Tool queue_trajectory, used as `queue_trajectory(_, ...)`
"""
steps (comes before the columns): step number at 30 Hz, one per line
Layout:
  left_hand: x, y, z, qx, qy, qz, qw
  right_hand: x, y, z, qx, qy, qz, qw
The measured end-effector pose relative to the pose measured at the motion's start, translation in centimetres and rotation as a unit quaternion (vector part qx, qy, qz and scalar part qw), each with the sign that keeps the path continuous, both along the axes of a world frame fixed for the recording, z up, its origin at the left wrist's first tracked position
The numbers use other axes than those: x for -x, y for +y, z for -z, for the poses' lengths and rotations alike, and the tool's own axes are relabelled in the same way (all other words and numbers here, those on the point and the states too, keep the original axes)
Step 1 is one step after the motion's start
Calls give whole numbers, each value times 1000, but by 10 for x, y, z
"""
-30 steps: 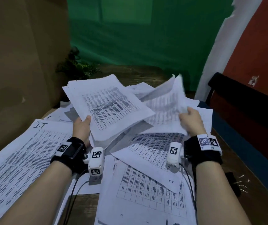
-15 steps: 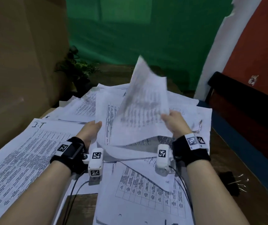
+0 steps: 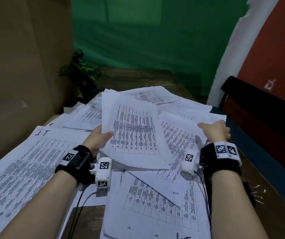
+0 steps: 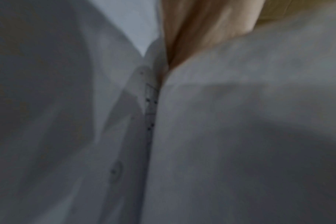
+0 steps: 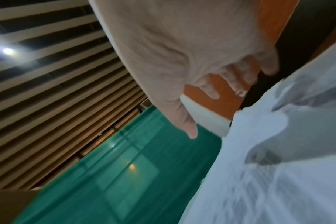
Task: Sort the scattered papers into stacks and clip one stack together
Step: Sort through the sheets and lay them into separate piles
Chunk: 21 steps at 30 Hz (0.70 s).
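A: Left hand [image 3: 98, 139] pinches the gathered sheaf [image 3: 135, 133], held above the scattered papers [image 3: 162, 200]; right hand [image 3: 215, 131] hovers, fingers spread, empty.
B: Best to add sheets squarely, with edges aligned.

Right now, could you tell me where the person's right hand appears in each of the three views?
Head: right hand at centre right, reaching over the scattered papers, holding nothing.
Left wrist: not in it.
Right wrist: right hand fills the upper middle, fingers loosely spread above the papers.
Shared landmark: the green curtain.
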<state>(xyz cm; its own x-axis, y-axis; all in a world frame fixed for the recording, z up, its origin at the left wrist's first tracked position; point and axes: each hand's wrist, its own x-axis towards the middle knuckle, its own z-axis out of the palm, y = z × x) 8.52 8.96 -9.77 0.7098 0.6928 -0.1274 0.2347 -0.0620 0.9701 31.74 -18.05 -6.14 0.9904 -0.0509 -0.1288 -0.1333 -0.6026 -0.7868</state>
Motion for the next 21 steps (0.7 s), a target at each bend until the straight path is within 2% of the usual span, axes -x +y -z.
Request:
queue_trajectory(3,0,-1,0,11,-10,9,1000,-14,-11,13,-92,58,-63,992)
queue_trajectory(6,1,-4,-2,52,-33,16,998,0,-7,5,-130,97,-152,975)
queue_trajectory(8,2,-4,-2,56,-30,12,998,2,-7,5,-68,97,-193,974)
queue_trajectory(9,2,-4,-2,52,-25,10,998,0,-9,6,-32,86,-194,977)
queue_trajectory(10,1,-5,-3,49,-22,8,999,-2,-11,6,-35,71,-192,978)
queue_trajectory(12,0,-3,-2,50,-17,3,999,-3,-13,1,-130,14,-175,976)
queue_trajectory(13,0,-4,-2,55,-16,-1,998,-2,-12,-4,-189,-48,-155,968)
queue_trajectory(14,1,-3,-2,56,-21,-9,998,-1,-10,-8,-251,-108,-131,953)
queue_trajectory(15,1,-4,-4,52,-28,-20,998,1,-8,-11,-305,-128,-118,936)
queue_trajectory(16,2,-5,-5,47,-35,-25,998,2,-5,-10,-321,-110,-117,933)
queue_trajectory(17,2,-5,-6,41,-39,-31,998,1,-3,-5,-289,-62,-138,945)
queue_trajectory(18,1,-4,-6,35,-33,-29,998,3,0,1,-220,5,-182,958)
queue_trajectory(19,2,-5,-6,32,-26,-27,999,5,4,7,-167,69,-227,957)
queue_trajectory(21,4,-4,-5,45,-17,-22,999,12,11,13,-155,164,-270,936)
